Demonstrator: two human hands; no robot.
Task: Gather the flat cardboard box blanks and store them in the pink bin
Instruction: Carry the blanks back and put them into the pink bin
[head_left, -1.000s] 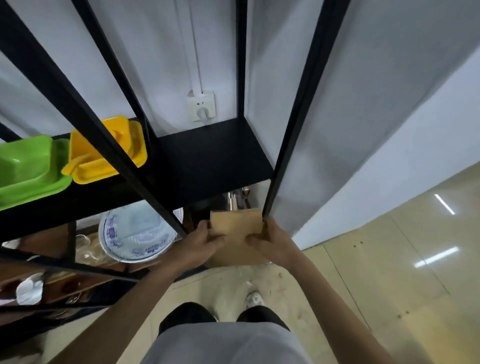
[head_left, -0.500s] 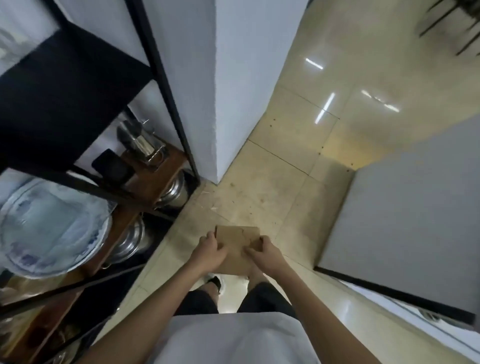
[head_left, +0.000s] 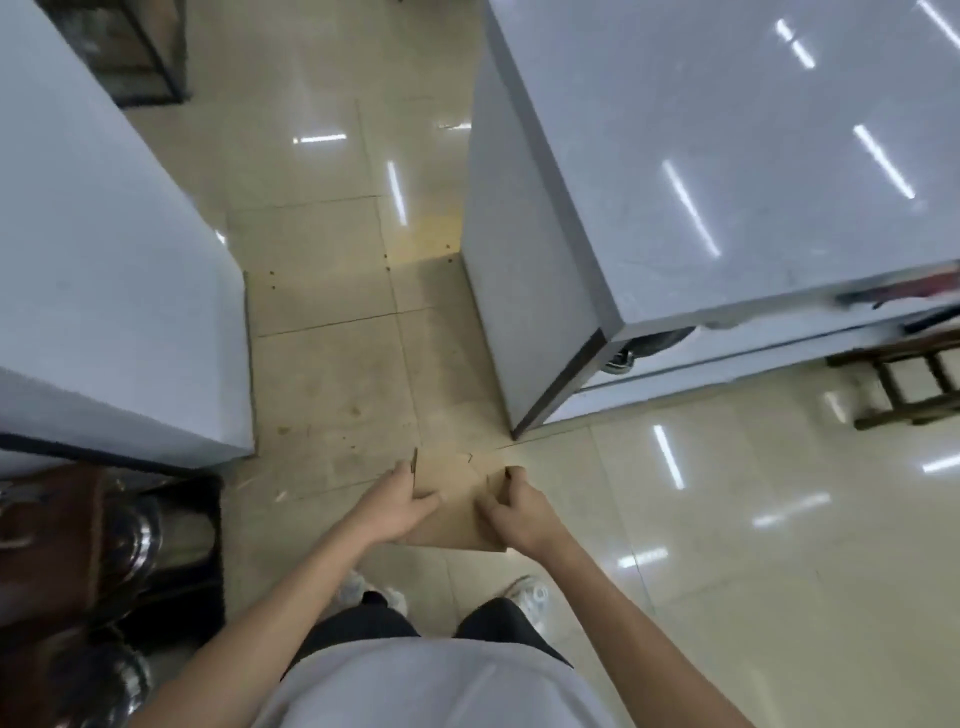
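While pinched by fingers (head_left: 410, 506) of the left hand (head_left: 397, 512) and curled fingers of the right hand (head_left: 514, 512), flat cardboard box blanks (head_left: 457, 501) held low at centre of frame, above the tiled floor (head_left: 332, 374). Both hands closed on opposite side edges. Grey counter (head_left: 727, 171) at upper right, white cabinet (head_left: 93, 260) at left, wooden stool (head_left: 904, 384) at right edge.

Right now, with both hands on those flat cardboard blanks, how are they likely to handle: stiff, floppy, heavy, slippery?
Probably light: the cardboard blanks are held out in front by the left hand and right hand at their side edges alone. Fairly stiff, since they stay flat without sagging. As separate sheets, they could slide apart if the grip loosens.
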